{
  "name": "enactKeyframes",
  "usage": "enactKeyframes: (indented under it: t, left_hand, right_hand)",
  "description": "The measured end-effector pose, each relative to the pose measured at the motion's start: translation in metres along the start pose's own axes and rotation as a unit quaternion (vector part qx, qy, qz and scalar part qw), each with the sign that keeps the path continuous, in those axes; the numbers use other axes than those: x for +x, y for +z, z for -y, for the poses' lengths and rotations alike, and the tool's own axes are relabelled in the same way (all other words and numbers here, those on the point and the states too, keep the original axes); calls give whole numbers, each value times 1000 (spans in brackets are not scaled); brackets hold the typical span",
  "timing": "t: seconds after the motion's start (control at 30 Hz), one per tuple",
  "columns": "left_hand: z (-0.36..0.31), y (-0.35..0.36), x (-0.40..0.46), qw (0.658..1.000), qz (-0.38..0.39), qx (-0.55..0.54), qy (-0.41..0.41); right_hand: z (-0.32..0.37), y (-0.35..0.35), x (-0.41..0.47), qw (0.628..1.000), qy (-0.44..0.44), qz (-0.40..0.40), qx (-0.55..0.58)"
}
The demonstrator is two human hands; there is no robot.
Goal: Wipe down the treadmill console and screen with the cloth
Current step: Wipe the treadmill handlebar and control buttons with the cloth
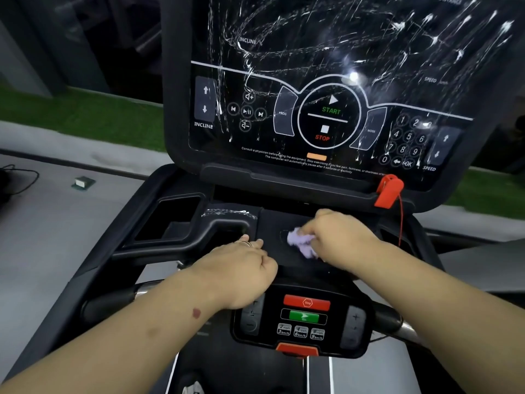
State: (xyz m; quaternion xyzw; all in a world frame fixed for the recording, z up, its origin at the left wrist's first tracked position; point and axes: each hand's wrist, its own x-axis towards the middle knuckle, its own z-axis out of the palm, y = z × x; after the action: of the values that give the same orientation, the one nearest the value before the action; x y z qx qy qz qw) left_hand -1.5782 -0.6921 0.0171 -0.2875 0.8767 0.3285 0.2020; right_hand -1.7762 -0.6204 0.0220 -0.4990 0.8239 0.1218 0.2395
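Your right hand (338, 237) bunches a soft, crumpled lilac cloth (301, 242) against the treadmill console (289, 260), whose black plastic deck looks matt and smooth. Above it, the screen (326, 81) is a glossy black panel under a clear film, wrinkled and streaked white, with a bright glare spot on it. A shiny red plastic safety clip (388, 191) sits at the panel's lower right edge, a thin red cord hanging from it. You wear a metal ring (246, 244) on your left hand (244, 268). Below, the lower control pad (305, 319) shows glossy red and green plastic buttons, flanked by polished metal handlebars (143, 291).
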Motion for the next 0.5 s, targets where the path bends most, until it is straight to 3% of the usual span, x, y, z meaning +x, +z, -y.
enactKeyframes:
  t: [0.07,0.1,0.23,0.3,0.4,0.47,0.5]
  left_hand:
    - [1,1,0,1000,1,0,-2]
    - [1,2,1,1000,0,-1,-2]
    - [2,2,2,1000,-4,-7,6]
    - [3,2,3,1000,-9,-6,6]
    - [2,3,3,1000,-17,6,4]
    - [3,3,1,999,-35,10,4]
    - [3,4,0,999,-51,9,7]
  right_hand:
    - [15,4,10,998,27,-49,-26]
    - [21,10,12,997,-1,-75,-28]
    - [8,12,-6,994,-107,14,4]
    - [-2,5,-15,995,-100,23,-9]
    - [10,0,-2,997,-27,-65,-33]
    - [23,9,9,992,-32,-117,-40]
    - [25,14,11,993,-48,-105,-25]
